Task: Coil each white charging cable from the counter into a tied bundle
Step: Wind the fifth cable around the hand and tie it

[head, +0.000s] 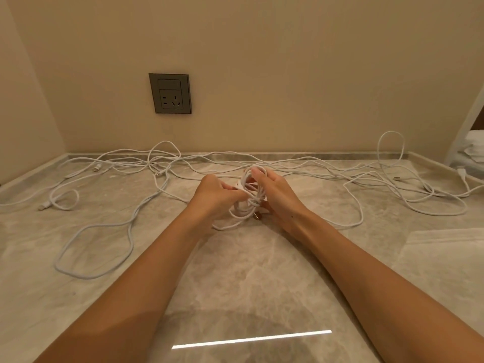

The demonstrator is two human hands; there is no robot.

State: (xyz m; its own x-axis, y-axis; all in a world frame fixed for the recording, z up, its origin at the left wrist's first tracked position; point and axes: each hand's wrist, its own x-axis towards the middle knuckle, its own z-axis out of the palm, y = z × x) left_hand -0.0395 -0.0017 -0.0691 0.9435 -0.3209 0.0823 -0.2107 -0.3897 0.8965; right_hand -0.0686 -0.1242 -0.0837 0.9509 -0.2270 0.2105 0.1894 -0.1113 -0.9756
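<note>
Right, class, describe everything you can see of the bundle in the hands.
The bundle is white cable wound into oval loops, cinched near the lower end by turns of the same cable. A metallic plug sticks out below. The left hand pinches the wrapped part, the right hand holds the loops, over the counter.

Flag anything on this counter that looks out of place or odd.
Loose white cables sprawl crisscrossed over the counter, and one loop at far right stands up against the wall. The left hand and right hand grip a bundle. Nothing looks damaged or spilled.
</note>
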